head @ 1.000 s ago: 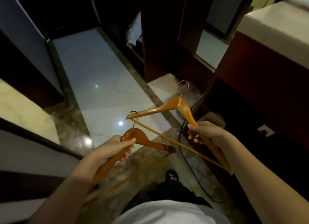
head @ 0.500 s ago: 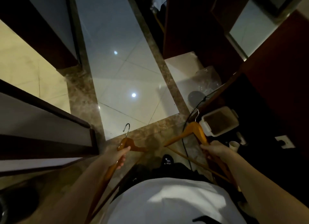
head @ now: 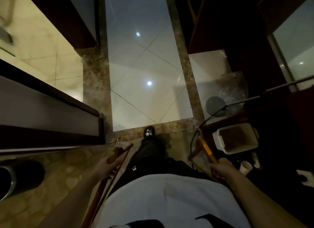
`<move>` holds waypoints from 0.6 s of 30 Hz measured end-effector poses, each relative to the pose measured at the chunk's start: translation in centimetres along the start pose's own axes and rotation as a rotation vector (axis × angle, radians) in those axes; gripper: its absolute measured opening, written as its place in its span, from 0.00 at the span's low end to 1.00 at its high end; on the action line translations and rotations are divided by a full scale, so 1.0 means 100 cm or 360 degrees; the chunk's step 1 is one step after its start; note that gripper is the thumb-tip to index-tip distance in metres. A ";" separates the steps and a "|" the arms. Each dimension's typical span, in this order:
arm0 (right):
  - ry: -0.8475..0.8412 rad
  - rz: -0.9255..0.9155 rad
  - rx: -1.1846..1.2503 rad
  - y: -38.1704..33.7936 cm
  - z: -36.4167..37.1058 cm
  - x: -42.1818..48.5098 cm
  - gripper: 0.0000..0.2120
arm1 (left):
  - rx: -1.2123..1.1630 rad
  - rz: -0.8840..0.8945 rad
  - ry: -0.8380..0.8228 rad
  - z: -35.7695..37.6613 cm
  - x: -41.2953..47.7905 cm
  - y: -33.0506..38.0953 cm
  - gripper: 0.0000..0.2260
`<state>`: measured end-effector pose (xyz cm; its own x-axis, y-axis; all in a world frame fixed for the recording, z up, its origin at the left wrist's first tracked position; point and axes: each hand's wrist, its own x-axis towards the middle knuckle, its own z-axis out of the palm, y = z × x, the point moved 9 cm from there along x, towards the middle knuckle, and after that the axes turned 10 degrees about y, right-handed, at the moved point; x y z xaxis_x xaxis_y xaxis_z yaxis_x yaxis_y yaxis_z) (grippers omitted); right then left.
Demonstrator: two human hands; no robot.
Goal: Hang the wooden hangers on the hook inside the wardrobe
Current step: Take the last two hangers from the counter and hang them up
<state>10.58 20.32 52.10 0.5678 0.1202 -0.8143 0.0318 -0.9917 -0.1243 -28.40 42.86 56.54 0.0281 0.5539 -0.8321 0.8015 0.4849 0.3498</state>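
I hold two wooden hangers low at my sides, looking down at the floor. My left hand (head: 106, 166) grips one wooden hanger (head: 115, 153) near its neck, its metal hook pointing forward and its bar running back past my hip. My right hand (head: 220, 168) grips the second wooden hanger (head: 205, 147) on one shoulder, metal hook up and forward. Dark wardrobe panels (head: 226, 32) stand ahead on the right; no hanging hook shows in this view.
A white bin (head: 219, 139) and a paper cup (head: 245, 167) sit on the floor at my right, with a black cable (head: 214, 115) and a clear bag (head: 236, 91). A dark counter edge (head: 51, 108) runs on the left. My shoe (head: 149, 132) stands on the marble strip.
Both hands dropped from chest height to my sides with the hangers, which moved apart. The view tipped down and I stepped forward along the tiled corridor.
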 end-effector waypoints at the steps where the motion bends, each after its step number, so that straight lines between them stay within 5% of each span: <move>1: -0.0017 -0.0031 0.0019 -0.022 -0.001 0.000 0.09 | -0.0019 -0.0033 0.0018 -0.007 0.007 0.003 0.06; 11: 0.0088 -0.0464 0.0216 -0.271 -0.048 -0.005 0.10 | -0.0051 -0.0082 0.0017 -0.071 0.099 0.094 0.05; 18: 0.0272 -0.0405 0.0304 -0.350 -0.093 0.020 0.09 | 0.0130 0.0070 -0.0029 -0.115 0.163 0.205 0.12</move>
<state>18.32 54.87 60.08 0.6914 0.3368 -0.6392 0.0447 -0.9029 -0.4275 -18.36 69.65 55.14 0.0747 0.5609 -0.8245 0.8452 0.4031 0.3508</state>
